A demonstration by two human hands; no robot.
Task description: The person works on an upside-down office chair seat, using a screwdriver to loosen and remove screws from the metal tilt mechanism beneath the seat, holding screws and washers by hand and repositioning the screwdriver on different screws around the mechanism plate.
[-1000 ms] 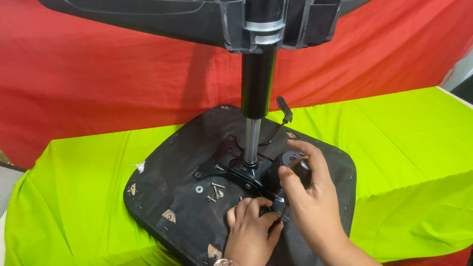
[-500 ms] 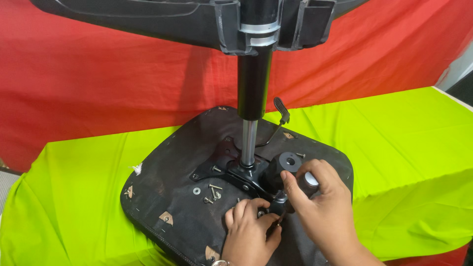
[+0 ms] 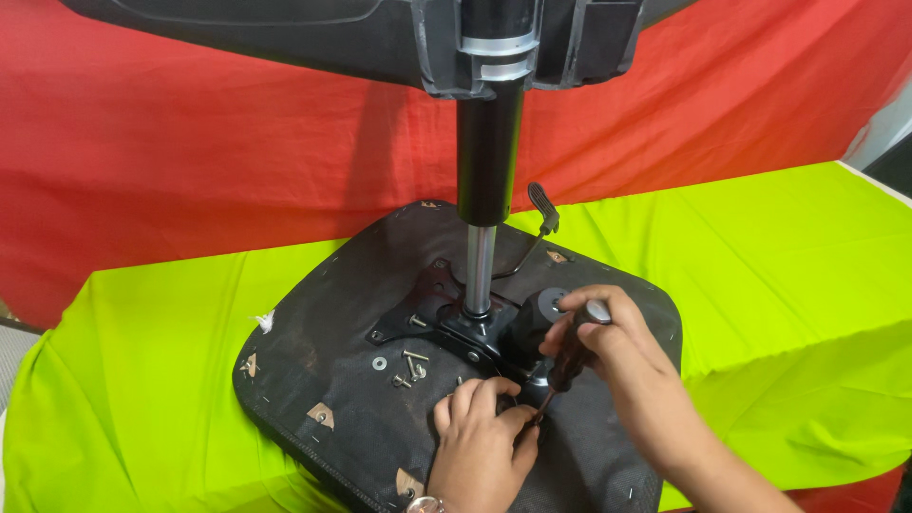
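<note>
Since half a second ago the right hand has drawn slightly toward the body, tipping the screwdriver so its dark handle now leans from a grey cap at 1 o'clock down to a tip at 7 o'clock. That hand is wrapped tightly round the handle, thumb near the cap. At the tip the left hand rests on the upturned chair seat, fingers pinched narrowly round something too small to make out. At 11 o'clock from the tool, just beside it, sits a round black knob, part of the metal mounting plate bolted to the seat's underside. Loose screws and a washer lie at 9 o'clock from the hands. From the plate a gas-lift column rises upright to the chair base overhead, with a lever at 1 o'clock. Everything rests on a lime-green cloth, red fabric behind.
</note>
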